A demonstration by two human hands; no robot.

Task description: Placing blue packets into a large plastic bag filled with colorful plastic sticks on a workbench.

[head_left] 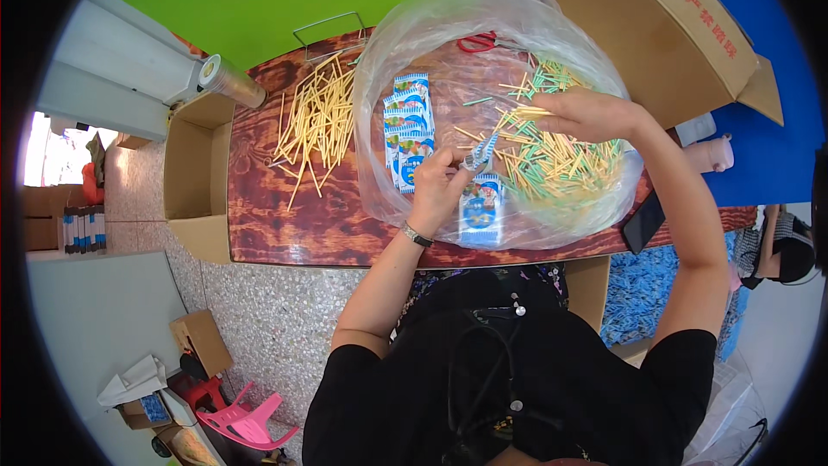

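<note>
My left hand (pixel 438 179) pinches a small blue-and-white packet (pixel 479 155) that stands tilted up, its mouth toward the right. Fingers closed, my right hand (pixel 582 114) holds a few thin yellowish sticks (pixel 521 110) just above and right of the packet. Both hands work over a large, wide-open clear plastic bag (pixel 388 43) spread on the table. Inside it, a heap of yellow and green sticks (pixel 565 155) lies at the right. An overlapping row of packets (pixel 407 142) lies at the left, and a single flat packet (pixel 480 211) sits near the front.
Red-handled scissors (pixel 477 41) lie at the bag's back. More yellow sticks (pixel 321 116) are piled left on the wooden-patterned table (pixel 285 237). A cardboard box (pixel 198 160) stands left, a larger one (pixel 642 34) back right. A dark phone (pixel 643 223) lies right; a plastic jar (pixel 231 80) stands far left.
</note>
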